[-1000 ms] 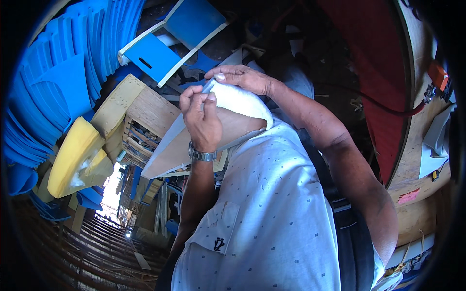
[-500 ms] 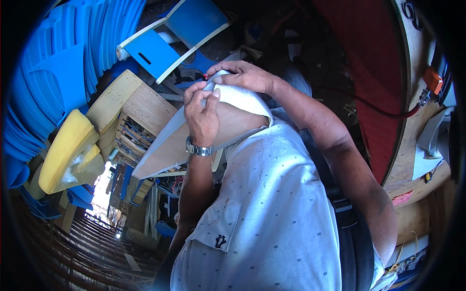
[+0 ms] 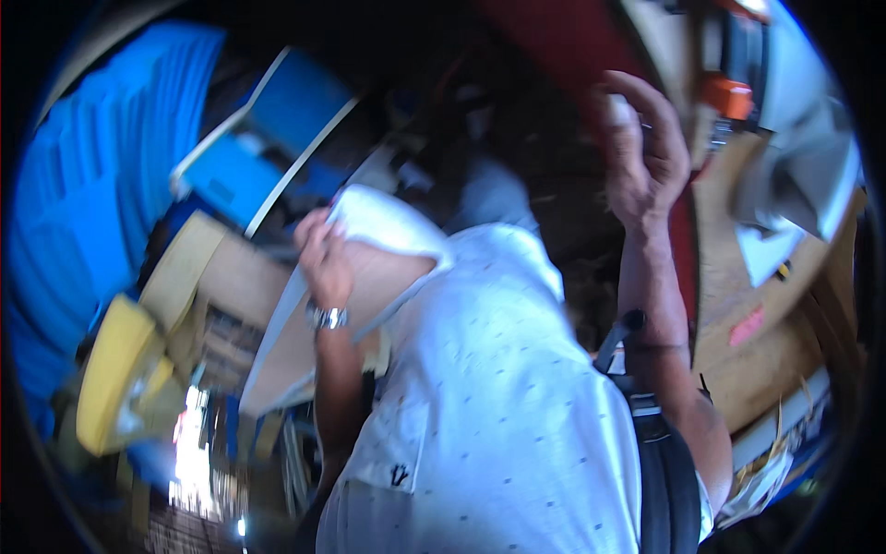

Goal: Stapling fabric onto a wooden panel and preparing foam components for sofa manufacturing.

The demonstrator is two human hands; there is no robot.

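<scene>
A tapered, brown-faced panel (image 3: 388, 262) with a white padded covering (image 3: 380, 220) folded over its edge leans in front of my shirt. My left hand (image 3: 325, 263), with a metal watch on the wrist, is closed on the panel's upper left edge, where the white covering turns over. Its fingertips are blurred. My right hand (image 3: 643, 157) is raised away from the panel, near a dark red sheet (image 3: 572, 55). The right thumb and fingers are curved with a gap between them, and nothing shows in them.
Blue curved sheets (image 3: 78, 249) are stacked at the left, beside a blue-panelled frame (image 3: 235, 185). A yellow foam piece (image 3: 115, 379) and a wooden box-like frame (image 3: 245, 286) stand nearer. On the right, a wooden bench (image 3: 738, 360) carries grey material (image 3: 803, 175) and an orange tool part (image 3: 727, 95).
My right hand has let go of the white covering and swung right, toward the bench. My left hand stays at the panel's edge. The whole view has shifted and blurred.
</scene>
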